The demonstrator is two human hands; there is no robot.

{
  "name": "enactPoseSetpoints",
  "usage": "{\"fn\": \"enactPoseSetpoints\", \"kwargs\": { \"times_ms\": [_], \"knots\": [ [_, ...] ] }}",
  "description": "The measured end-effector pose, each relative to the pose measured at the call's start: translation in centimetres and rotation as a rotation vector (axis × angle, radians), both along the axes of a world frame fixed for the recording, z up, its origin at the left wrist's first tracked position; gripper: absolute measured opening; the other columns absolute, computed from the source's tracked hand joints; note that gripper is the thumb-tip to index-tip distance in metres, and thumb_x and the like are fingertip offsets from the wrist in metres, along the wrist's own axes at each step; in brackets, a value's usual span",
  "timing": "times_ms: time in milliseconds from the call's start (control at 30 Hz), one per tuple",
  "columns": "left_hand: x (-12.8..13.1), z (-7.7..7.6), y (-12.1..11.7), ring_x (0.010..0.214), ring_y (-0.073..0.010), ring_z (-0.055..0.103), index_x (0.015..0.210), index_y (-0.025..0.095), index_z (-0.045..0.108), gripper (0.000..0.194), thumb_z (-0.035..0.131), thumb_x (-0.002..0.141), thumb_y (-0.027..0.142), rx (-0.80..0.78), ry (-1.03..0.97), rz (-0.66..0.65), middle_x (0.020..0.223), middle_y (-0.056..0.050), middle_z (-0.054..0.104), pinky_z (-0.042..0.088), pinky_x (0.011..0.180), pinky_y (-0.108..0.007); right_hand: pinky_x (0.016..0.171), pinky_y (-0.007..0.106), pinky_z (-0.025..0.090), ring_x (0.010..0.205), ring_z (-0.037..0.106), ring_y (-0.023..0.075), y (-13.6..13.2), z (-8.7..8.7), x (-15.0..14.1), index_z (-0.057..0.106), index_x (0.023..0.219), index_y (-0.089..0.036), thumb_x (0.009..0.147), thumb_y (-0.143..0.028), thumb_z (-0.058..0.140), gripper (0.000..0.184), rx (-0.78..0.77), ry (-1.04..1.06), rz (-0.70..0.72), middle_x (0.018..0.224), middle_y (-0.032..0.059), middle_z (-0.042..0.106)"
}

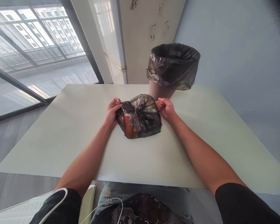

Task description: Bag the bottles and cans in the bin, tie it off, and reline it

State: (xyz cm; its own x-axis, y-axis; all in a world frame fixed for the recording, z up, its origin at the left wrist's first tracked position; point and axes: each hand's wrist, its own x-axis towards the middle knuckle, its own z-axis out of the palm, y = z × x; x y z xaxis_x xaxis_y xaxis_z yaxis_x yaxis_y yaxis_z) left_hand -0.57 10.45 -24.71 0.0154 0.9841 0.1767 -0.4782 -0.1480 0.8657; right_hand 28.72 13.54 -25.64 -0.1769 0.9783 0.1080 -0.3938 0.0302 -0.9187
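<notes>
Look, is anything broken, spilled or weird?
The tall cream panel behind the round, black-plastic-lined bin has brown patches on its plain surface, like stains or damage; I can't tell which. No spill shows around the knotted dark plastic bag.

We seem to be in a home, probably a flat: we see a large glass door [83, 40] before a balcony [67, 72] with a metal railing [49, 33], many-windowed buildings [25, 14] beyond, grey plank flooring [4, 140], and what looks like a fridge [142, 46] near a plain wall [224, 46].
</notes>
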Motion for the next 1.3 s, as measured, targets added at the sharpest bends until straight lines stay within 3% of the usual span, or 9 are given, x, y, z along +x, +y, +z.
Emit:
{"fn": "enactPoseSetpoints", "kwargs": {
  "times_ms": [933, 1000, 1067, 1133, 1200, 1300],
  "knots": [
    [0.07, 0.13, -0.12, 0.061, -0.0074, 0.051, 0.079, 0.019, 0.056, 0.03, 0.082, 0.072, 0.007, -0.007, -0.033, -0.003, 0.073, 0.003, 0.049, 0.044, 0.056, -0.017, 0.042, 0.029, 0.013, 0.045, 0.014, 0.0084, 0.05, 0.08, 0.03, 0.021, 0.051, -0.023, 0.078, -0.045, 0.079, 0.068, -0.004, -0.019, -0.002, 0.049, -0.0063, 0.017],
    [0.06, 0.16, -0.15, 0.06, -0.0072, 0.052, 0.081, 0.019, 0.057, 0.03, 0.084, 0.072, 0.009, -0.003, -0.045, -0.012, 0.073, 0.004, 0.051, 0.045, 0.056, -0.017, 0.043, 0.03, 0.012, 0.046, 0.013, 0.0088, -0.07, 0.07, -0.04, 0.023, 0.05, -0.023, 0.078, -0.046, 0.079, 0.067, -0.003, -0.03, 0.007, 0.049, -0.0063, 0.017],
    [0.03, 0.19, -0.2, 0.059, -0.0081, 0.053, 0.086, 0.02, 0.06, 0.031, 0.088, 0.073, 0.015, -0.015, -0.046, -0.017, 0.072, 0.003, 0.054, 0.046, 0.056, -0.018, 0.045, 0.029, 0.019, 0.047, 0.021, 0.0104, -0.29, 0.03, -0.22, 0.033, 0.049, -0.023, 0.081, -0.049, 0.078, 0.061, 0.039, -0.064, -0.024, 0.05, -0.0044, 0.026],
    [0.02, 0.18, -0.24, 0.057, -0.0097, 0.055, 0.09, 0.021, 0.064, 0.032, 0.091, 0.075, 0.026, -0.041, -0.029, -0.012, 0.071, 0.003, 0.058, 0.047, 0.055, -0.02, 0.053, 0.029, 0.035, 0.057, 0.041, 0.0141, -0.55, -0.05, -0.45, 0.055, 0.057, -0.022, 0.085, -0.054, 0.076, 0.048, 0.157, -0.106, -0.092, 0.061, 0.0011, 0.05],
    [0.04, 0.09, -0.27, 0.055, -0.0102, 0.054, 0.087, 0.02, 0.066, 0.033, 0.093, 0.077, 0.036, -0.053, 0.001, 0.001, 0.068, 0.002, 0.059, 0.046, 0.053, -0.021, 0.074, 0.033, 0.049, 0.084, 0.06, 0.02, -0.74, -0.11, -0.59, 0.075, 0.082, -0.025, 0.09, -0.057, 0.074, 0.033, 0.312, -0.16, -0.138, 0.092, 0.0059, 0.072],
    [0.06, -0.14, -0.29, 0.055, -0.0096, 0.051, 0.078, 0.018, 0.067, 0.038, 0.092, 0.078, 0.047, -0.045, 0.04, 0.021, 0.067, 0.001, 0.057, 0.043, 0.052, -0.021, 0.108, 0.043, 0.043, 0.121, 0.06, 0.0265, -0.79, -0.15, -0.47, 0.081, 0.107, -0.032, 0.094, -0.058, 0.071, 0.03, 0.494, -0.349, -0.052, 0.126, 0.0048, 0.075]
  ]
}}
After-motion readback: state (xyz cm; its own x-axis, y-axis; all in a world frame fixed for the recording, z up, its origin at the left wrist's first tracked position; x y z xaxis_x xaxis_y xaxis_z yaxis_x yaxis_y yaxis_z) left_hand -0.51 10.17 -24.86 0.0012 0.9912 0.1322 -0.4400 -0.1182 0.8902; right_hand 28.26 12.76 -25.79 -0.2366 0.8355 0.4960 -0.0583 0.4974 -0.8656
